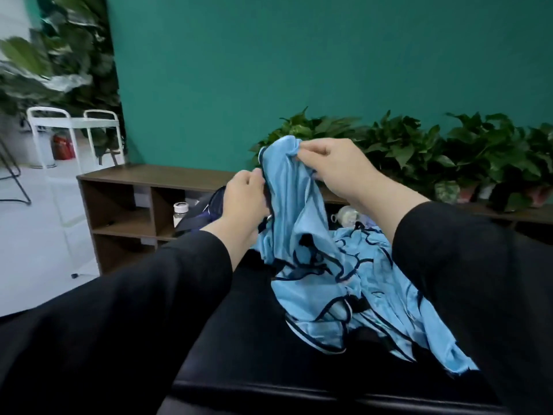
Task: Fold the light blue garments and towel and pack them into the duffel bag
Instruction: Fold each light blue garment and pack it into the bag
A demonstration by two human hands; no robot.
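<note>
Head view, two hands, left hand point(244, 196) and right hand point(332, 163), fingers pinching one light blue garment point(294, 211)

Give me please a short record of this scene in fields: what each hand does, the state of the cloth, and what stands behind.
left hand: pinches the edge of the light blue garment
right hand: grips the garment's top, lifted
garment state: unfolded, hanging crumpled onto a black surface
duffel bag: dark, partly hidden behind the left hand
behind: brown shelf, potted plants, green wall
</note>
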